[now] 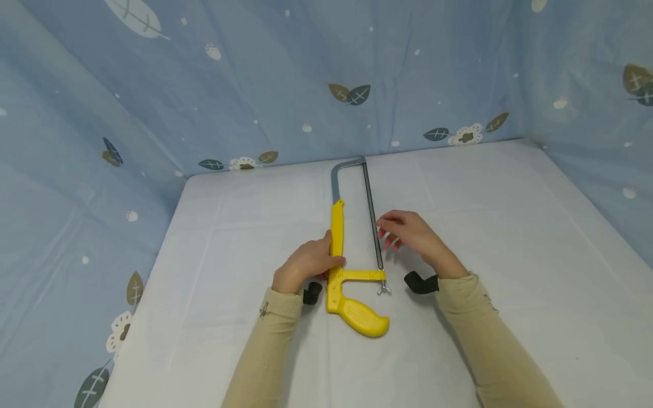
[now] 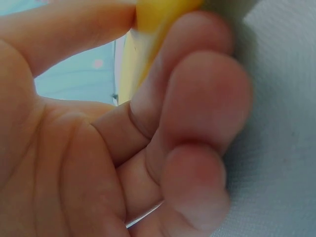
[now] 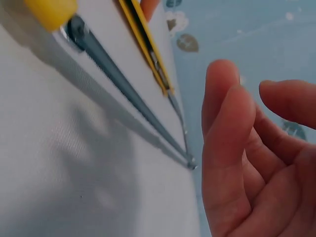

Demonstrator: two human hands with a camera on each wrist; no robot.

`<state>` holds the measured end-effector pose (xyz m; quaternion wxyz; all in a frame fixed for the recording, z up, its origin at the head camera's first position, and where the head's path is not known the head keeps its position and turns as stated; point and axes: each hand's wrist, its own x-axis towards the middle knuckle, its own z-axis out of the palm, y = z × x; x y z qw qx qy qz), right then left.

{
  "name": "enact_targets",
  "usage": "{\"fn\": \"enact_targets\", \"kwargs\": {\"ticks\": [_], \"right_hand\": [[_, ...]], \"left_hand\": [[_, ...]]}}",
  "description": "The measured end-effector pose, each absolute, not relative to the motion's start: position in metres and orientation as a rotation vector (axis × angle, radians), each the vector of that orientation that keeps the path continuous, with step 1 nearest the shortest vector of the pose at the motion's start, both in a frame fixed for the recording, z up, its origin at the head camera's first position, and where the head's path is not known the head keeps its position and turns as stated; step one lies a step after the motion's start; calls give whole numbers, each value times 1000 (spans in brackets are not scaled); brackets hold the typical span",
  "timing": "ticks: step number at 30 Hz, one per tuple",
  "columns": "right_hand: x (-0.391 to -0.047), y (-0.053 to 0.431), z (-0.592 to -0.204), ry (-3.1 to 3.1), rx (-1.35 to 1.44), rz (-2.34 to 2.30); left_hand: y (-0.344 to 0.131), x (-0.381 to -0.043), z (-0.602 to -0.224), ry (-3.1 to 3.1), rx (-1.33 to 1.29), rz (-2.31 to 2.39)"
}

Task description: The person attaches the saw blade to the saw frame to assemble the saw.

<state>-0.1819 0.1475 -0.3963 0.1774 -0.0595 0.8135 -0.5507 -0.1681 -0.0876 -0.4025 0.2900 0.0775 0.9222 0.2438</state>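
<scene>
A hacksaw with a yellow body and a grey metal front bow lies lengthwise, its yellow grip toward the person. My left hand pinches the yellow spine between thumb and fingers; the left wrist view shows those fingers curled near the yellow part. The blade runs along the right side, down to a wing nut. Beside the blade hovers my right hand, fingers loosely bent and holding nothing. In the right wrist view a shadow shows beneath the blade, apart from the fingers.
A white cloth covers the table. Blue patterned fabric hangs behind it and along both sides. Black wrist pieces sit at both cuffs, close to the saw.
</scene>
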Motion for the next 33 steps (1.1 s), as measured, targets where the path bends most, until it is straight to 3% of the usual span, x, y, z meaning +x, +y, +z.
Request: {"fn": "enact_targets", "kwargs": {"ticks": [18,33], "right_hand": [[-124,155,-398,2212,-439,-1310],[-110,153,-408,2129,-485,-1245]], "left_hand": [[-88,-161,-402,2464,211,672],[-88,-159,-402,2482,211,687]]}}
